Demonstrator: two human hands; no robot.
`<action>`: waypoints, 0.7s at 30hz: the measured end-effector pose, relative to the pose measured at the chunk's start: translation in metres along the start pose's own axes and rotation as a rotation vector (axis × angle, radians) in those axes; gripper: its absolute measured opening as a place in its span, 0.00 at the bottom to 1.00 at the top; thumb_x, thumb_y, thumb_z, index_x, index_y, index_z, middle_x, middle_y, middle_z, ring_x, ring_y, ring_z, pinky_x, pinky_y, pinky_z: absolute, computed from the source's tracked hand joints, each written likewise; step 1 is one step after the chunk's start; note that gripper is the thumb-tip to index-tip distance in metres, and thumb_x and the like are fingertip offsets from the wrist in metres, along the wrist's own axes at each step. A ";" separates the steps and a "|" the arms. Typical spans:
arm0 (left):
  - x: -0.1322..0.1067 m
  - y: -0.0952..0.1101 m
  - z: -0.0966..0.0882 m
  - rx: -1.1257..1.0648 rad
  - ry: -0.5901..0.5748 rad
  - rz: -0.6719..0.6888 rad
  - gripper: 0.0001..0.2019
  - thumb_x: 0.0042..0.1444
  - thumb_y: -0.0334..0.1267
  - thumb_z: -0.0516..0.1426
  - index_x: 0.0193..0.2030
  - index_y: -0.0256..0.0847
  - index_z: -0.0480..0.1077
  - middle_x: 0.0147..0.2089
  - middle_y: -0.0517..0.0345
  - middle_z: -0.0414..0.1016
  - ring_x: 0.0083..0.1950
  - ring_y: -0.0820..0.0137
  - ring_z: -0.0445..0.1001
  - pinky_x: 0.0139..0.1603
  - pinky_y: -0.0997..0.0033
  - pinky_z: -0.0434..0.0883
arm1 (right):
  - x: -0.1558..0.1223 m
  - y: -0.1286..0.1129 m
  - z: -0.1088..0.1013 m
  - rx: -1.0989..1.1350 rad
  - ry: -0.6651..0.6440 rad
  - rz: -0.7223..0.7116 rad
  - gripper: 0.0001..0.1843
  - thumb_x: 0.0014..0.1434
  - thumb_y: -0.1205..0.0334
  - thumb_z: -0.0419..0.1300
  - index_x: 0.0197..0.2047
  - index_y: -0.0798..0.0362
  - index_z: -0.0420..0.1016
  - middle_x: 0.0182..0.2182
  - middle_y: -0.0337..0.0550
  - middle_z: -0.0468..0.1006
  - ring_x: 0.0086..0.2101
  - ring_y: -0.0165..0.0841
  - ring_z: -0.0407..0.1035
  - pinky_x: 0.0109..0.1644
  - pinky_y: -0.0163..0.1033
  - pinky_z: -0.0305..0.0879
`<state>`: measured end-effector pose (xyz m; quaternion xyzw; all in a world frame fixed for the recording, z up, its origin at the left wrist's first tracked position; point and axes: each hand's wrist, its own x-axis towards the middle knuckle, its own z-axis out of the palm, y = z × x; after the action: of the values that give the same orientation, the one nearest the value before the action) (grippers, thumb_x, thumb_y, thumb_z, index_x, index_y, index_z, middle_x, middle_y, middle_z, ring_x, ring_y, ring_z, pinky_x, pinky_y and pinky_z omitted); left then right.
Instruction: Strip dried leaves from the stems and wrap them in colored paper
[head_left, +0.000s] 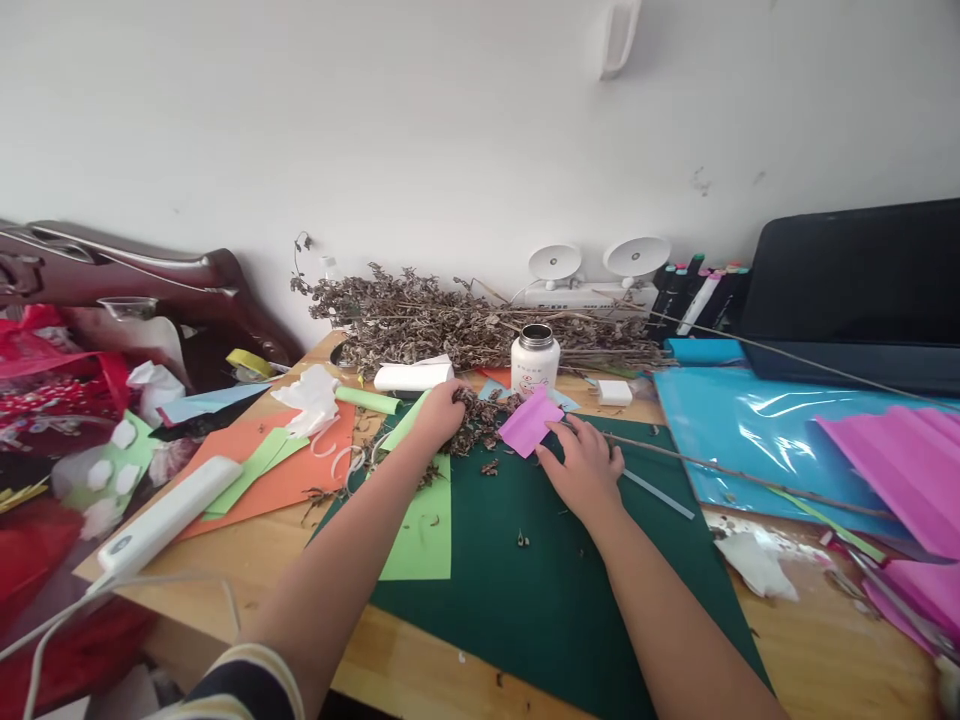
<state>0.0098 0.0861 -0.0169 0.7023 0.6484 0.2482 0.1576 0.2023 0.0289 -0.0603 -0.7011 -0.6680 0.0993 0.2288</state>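
Note:
My left hand (pixel 442 415) is closed at the leafy end of a dried branch (pixel 487 420); its fingertips are partly hidden. My right hand (pixel 583 468) has thumb and forefinger at the edge of a small pink paper piece (pixel 527 422), which tilts up beside the dry leaves. The branch's bare stem (pixel 720 463) runs under my right hand to the right. Beneath both hands lies a dark green sheet (pixel 517 600), with a light green paper (pixel 420 545) on its left. A white bottle (pixel 535 360) without a lid stands upright just behind the pink piece.
A heap of dried branches (pixel 420 320) lies along the wall. Right are a blue plastic-wrapped pack (pixel 720 425), pink paper (pixel 900 470), scissors (pixel 892 595) and a dark screen (pixel 855 280). Left are orange paper (pixel 232 450), crumpled tissue (pixel 311 395) and a white power strip (pixel 172 510).

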 end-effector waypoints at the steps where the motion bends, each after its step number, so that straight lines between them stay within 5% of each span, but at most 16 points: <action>1: -0.001 -0.001 -0.003 -0.003 0.000 0.017 0.19 0.42 0.27 0.45 0.41 0.41 0.65 0.45 0.57 0.68 0.46 0.68 0.64 0.48 0.70 0.60 | 0.000 0.000 0.000 0.006 -0.002 -0.004 0.19 0.52 0.53 0.44 0.47 0.43 0.62 0.53 0.41 0.57 0.53 0.41 0.47 0.52 0.60 0.39; 14: -0.008 -0.016 -0.018 -0.369 0.017 0.003 0.13 0.45 0.31 0.46 0.36 0.43 0.65 0.39 0.59 0.69 0.32 0.70 0.70 0.40 0.66 0.64 | 0.001 0.000 0.002 -0.019 0.001 0.013 0.19 0.52 0.52 0.44 0.46 0.43 0.63 0.52 0.40 0.58 0.53 0.39 0.48 0.52 0.57 0.40; 17: -0.009 -0.010 -0.019 -0.301 -0.041 0.091 0.15 0.47 0.39 0.48 0.43 0.44 0.64 0.44 0.55 0.67 0.43 0.65 0.67 0.45 0.65 0.61 | 0.002 0.000 0.002 -0.051 0.001 0.011 0.19 0.52 0.51 0.44 0.46 0.42 0.63 0.52 0.40 0.58 0.52 0.39 0.49 0.52 0.56 0.42; 21: -0.014 -0.006 -0.007 -0.044 -0.293 0.195 0.34 0.37 0.51 0.56 0.54 0.47 0.55 0.61 0.52 0.45 0.61 0.54 0.42 0.56 0.56 0.45 | 0.002 0.000 0.002 -0.068 -0.006 0.009 0.19 0.52 0.51 0.43 0.46 0.42 0.63 0.52 0.39 0.58 0.52 0.40 0.49 0.51 0.57 0.43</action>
<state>0.0003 0.0717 -0.0168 0.7867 0.5418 0.1715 0.2411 0.2019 0.0310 -0.0620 -0.7111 -0.6687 0.0796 0.2022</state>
